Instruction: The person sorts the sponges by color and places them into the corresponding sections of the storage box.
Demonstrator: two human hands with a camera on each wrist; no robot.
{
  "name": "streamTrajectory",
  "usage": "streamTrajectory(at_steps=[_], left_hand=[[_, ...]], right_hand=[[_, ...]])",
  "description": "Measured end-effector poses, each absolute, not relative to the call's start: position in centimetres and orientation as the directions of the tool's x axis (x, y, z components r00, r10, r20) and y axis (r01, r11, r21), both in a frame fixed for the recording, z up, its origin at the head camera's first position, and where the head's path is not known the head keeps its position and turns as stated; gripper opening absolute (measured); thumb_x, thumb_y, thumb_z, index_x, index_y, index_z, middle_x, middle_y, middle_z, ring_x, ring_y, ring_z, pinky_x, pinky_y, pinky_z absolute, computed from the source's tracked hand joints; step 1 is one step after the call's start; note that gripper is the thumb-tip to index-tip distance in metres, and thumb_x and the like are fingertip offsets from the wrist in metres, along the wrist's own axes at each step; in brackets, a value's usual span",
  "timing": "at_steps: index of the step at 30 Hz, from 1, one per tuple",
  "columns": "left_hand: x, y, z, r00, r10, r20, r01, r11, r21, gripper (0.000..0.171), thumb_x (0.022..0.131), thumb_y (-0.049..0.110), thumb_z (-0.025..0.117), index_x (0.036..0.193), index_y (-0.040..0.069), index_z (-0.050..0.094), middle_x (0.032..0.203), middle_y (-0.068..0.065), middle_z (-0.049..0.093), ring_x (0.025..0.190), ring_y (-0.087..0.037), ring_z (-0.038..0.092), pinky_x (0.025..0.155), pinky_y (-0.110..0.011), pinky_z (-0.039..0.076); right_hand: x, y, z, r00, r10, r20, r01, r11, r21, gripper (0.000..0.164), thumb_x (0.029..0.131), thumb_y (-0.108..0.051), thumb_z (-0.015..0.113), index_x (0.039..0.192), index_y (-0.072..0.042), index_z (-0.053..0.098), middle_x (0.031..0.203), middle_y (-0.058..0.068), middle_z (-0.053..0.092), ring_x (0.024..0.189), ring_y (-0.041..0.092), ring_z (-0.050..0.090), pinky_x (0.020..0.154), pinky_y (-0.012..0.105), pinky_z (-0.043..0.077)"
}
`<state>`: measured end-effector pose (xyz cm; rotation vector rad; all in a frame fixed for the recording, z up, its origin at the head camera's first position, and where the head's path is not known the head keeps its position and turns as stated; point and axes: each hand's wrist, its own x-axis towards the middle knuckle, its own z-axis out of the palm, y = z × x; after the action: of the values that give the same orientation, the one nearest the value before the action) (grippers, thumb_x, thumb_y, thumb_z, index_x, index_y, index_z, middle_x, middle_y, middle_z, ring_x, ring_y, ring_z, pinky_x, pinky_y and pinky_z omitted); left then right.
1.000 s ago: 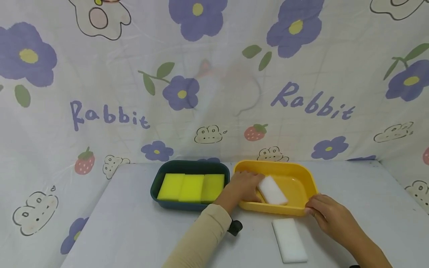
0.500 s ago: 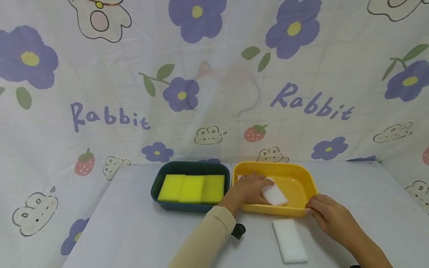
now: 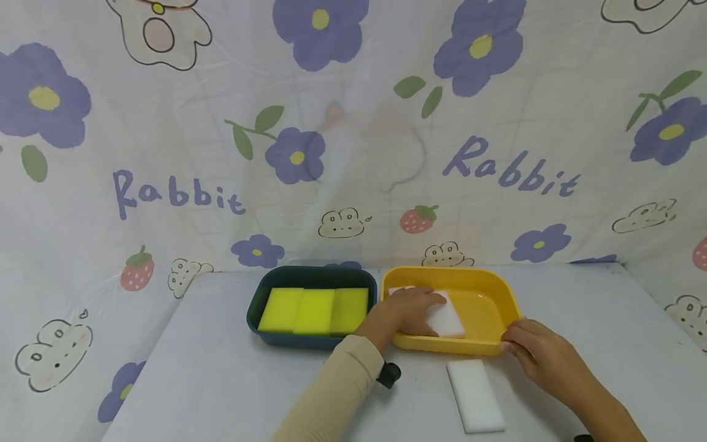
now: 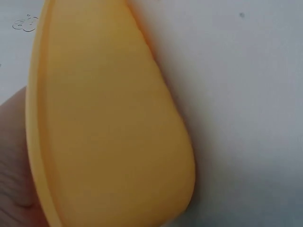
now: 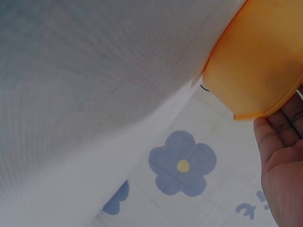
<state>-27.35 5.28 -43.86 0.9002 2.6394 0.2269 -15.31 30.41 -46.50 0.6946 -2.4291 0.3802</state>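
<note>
In the head view my left hand reaches into the yellow tray and holds a white sponge, fingers toward its far end and thumb near the front wall. A bit of another white piece shows behind that hand, mostly hidden. My right hand grips the tray's front right corner; the right wrist view also has this hand at the rim. Only the tray's outer wall and part of the left hand appear in the left wrist view.
A dark green tray with yellow sponges side by side stands left of the yellow one. On the table in front lies a loose white sponge. A printed curtain hangs behind the table.
My left hand has shifted right onto the white sponge and then brought it slightly left within the yellow tray. The right hand keeps its hold on the corner.
</note>
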Motion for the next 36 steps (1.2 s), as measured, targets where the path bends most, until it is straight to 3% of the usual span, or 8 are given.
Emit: streamTrajectory(at_steps=[9,16,23,32,36], left_hand=[[-27.2,4.6,-43.0,-0.723,0.627,-0.289,0.566,0.778,0.273,0.070,0.088,0.046,0.076,0.150,0.033,0.046,0.156,0.012,0.038,0.140,-0.009,0.037,0.115,-0.030,0.030],[-26.9,4.6,-42.8,-0.701,0.675,-0.232,0.598,0.733,0.324,0.069,0.091,0.057,0.065,0.151,0.028,0.047,0.151,0.014,0.045,0.138,-0.007,0.039,0.114,-0.029,0.032],[-25.3,4.4,-42.1,-0.667,0.724,-0.177,0.645,0.680,0.349,0.077,0.090,0.072,0.054,0.152,0.028,0.044,0.154,0.012,0.041,0.142,-0.007,0.034,0.116,-0.031,0.030],[-22.9,5.1,-40.9,-0.576,0.814,-0.079,0.744,0.562,0.361,0.080,0.090,0.070,0.056,0.154,0.026,0.040,0.157,0.009,0.037,0.145,-0.011,0.030,0.117,-0.032,0.026],[-21.7,5.5,-40.9,-0.546,0.838,0.011,0.800,0.517,0.305,0.078,0.089,0.067,0.059,0.153,0.027,0.041,0.148,0.009,0.045,0.138,-0.011,0.034,0.113,-0.027,0.030]], right_hand=[[-15.3,30.4,-46.5,-0.710,-0.380,0.593,-0.544,0.831,-0.118,0.030,0.068,-0.004,0.088,0.085,-0.020,0.070,0.091,-0.007,0.066,0.084,0.015,0.062,0.080,0.028,0.051],[-15.4,30.4,-46.6,-0.689,-0.393,0.609,-0.567,0.815,-0.116,0.030,0.067,-0.003,0.088,0.085,-0.019,0.070,0.091,-0.007,0.066,0.084,0.015,0.063,0.086,0.015,0.047],[-15.3,30.5,-46.5,-0.689,-0.393,0.608,-0.562,0.821,-0.106,0.030,0.067,-0.004,0.088,0.086,-0.020,0.070,0.091,-0.008,0.066,0.084,0.014,0.062,0.085,0.019,0.049],[-15.4,30.7,-46.7,-0.676,-0.400,0.619,-0.587,0.800,-0.124,0.012,0.081,-0.018,0.080,0.087,-0.020,0.069,0.092,-0.008,0.066,0.083,0.014,0.062,0.092,0.004,0.039],[-15.4,30.6,-46.6,-0.676,-0.402,0.617,-0.590,0.798,-0.127,0.014,0.080,-0.016,0.081,0.087,-0.019,0.069,0.092,-0.008,0.066,0.083,0.015,0.062,0.092,0.003,0.038]])
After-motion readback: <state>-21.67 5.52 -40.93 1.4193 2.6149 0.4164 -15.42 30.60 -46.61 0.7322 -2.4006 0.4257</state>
